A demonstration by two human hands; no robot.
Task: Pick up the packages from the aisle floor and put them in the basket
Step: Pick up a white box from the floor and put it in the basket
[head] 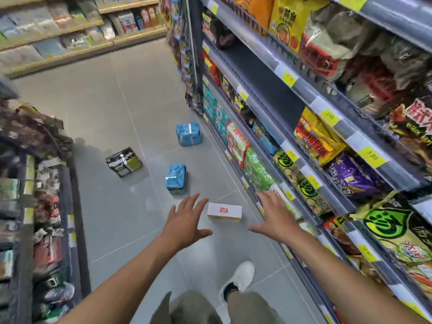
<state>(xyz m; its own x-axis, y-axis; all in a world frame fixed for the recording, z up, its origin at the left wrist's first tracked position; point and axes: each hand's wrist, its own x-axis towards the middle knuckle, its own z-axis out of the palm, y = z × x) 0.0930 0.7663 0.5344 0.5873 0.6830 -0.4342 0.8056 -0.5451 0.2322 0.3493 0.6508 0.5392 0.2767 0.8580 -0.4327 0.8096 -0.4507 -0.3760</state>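
Both bare arms stretch forward over the grey tiled floor (112, 108), left hand (187, 220) and right hand (273, 216) spread wide, holding nothing; a white rectangular cardboard box (224, 212) lies between their fingertips.

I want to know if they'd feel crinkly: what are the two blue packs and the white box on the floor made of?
The nearer blue pack and the farther blue pack look like thin glossy plastic film: wrinkled, with bright glints. The white box looks like matte cardboard, with flat faces, straight edges and no shine, though I can't be certain.
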